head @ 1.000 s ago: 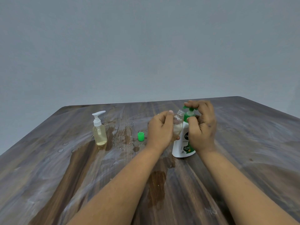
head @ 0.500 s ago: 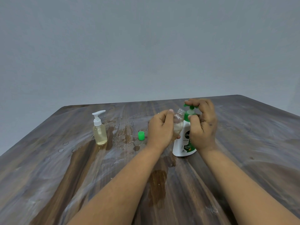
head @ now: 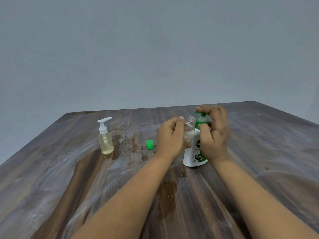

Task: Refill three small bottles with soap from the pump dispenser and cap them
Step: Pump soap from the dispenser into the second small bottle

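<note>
Two hands up, three bottles on show, one loose green cap (head: 149, 144). Left hand (head: 170, 137), fingers curled, grips small clear bottle (head: 188, 132), tilted, mouth under green spout; contents look pale, level unclear. Right hand (head: 214, 133): fingers hooked over pump head, thumb at green collar of white pump dispenser (head: 195, 152), standing mid-table toward far edge. Pump-top bottle (head: 105, 140) left, well apart, holding yellowish liquid. Wet patches on table (head: 51, 187); broad bare wood along near edge, right side.
</note>
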